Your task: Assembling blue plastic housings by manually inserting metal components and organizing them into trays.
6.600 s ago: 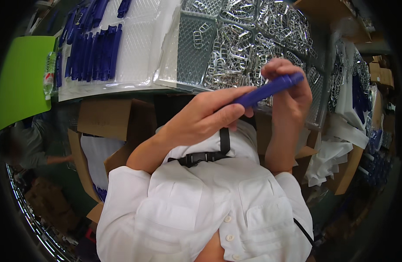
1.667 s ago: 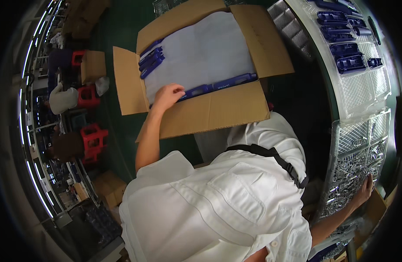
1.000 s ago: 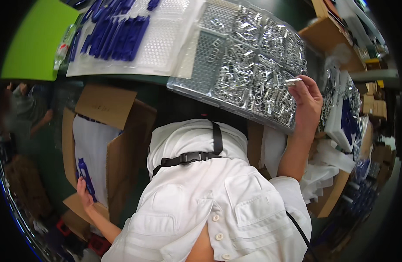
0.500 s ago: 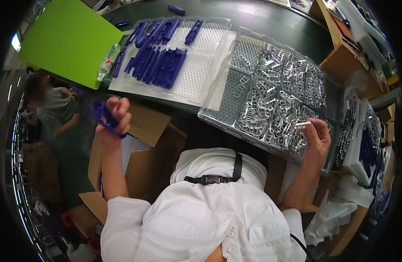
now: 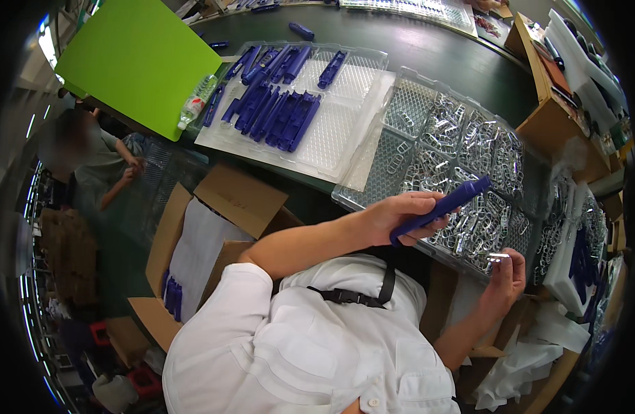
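Note:
My left hand (image 5: 399, 212) reaches across my body, its fingers closed around a long dark blue plastic casing (image 5: 445, 205). The narrower end of this casing points up and right, over a clear compartment tray (image 5: 359, 196) of shiny metal clips (image 5: 462, 231). Beside the tray's near right corner, my right hand (image 5: 505, 279) pinches one small silver metal clip (image 5: 497, 257) between thumb and fingers. The clip's exact shape is hard to make out. A gap separates the casing from the clip.
Blue casing halves (image 5: 290, 121) lie in a clear tray (image 5: 352, 138) ahead. Left of it are a water bottle (image 5: 197, 102) and a green board (image 5: 135, 62). An open carton (image 5: 231, 200) holding blue casings stands at my left. Another person (image 5: 100, 162) is at far left.
My left hand has swung from the left across to the right, carrying the blue casing over the metal clips. My right hand has come slightly nearer, still pinching its clip. The view has shifted.

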`<action>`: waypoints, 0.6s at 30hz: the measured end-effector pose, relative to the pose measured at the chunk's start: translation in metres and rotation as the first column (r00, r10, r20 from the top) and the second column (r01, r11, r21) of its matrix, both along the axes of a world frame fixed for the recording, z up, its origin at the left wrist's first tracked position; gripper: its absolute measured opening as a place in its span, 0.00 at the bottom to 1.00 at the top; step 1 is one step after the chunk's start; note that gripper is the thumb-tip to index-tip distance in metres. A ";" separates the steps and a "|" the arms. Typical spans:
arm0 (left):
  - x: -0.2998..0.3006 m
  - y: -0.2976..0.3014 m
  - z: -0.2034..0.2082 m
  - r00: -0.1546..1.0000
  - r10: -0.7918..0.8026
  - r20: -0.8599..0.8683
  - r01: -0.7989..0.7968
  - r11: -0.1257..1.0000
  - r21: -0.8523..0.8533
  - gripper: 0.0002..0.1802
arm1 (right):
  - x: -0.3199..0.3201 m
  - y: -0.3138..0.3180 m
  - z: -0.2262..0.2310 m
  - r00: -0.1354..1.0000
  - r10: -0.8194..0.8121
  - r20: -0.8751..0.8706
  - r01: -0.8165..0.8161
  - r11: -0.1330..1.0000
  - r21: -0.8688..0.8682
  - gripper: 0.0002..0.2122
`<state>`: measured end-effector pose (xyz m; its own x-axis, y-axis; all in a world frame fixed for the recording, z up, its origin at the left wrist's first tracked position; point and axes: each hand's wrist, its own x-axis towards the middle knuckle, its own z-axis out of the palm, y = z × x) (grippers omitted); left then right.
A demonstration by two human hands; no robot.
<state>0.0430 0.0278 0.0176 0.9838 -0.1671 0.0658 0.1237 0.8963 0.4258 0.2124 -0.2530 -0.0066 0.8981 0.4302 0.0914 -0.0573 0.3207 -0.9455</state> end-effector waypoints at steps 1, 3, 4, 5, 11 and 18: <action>0.001 -0.011 -0.008 1.000 0.000 -0.023 -0.001 0.999 -0.050 0.34 | -0.009 -0.005 0.004 1.000 -0.012 0.025 0.013 1.000 -0.026 0.06; -0.003 -0.020 -0.019 0.987 0.010 -0.157 -0.024 0.995 -0.092 0.32 | -0.020 0.000 0.014 0.990 0.001 0.142 0.009 0.998 -0.067 0.06; -0.004 -0.035 -0.026 0.959 0.024 -0.281 -0.060 0.991 -0.121 0.31 | -0.024 0.000 0.021 0.964 0.037 0.263 -0.008 0.994 -0.110 0.06; -0.007 -0.035 -0.032 0.939 0.019 -0.343 -0.059 0.993 -0.105 0.30 | -0.033 0.013 0.032 0.963 0.019 0.269 0.002 0.997 -0.077 0.06; -0.032 -0.041 -0.025 0.953 0.113 -0.283 -0.080 0.989 0.126 0.32 | -0.070 0.080 0.084 0.836 0.132 0.533 0.043 0.952 -0.302 0.06; -0.053 -0.044 -0.016 0.976 0.163 -0.143 -0.122 0.958 0.261 0.33 | -0.086 0.098 0.086 0.726 0.300 0.618 0.126 0.826 -0.549 0.04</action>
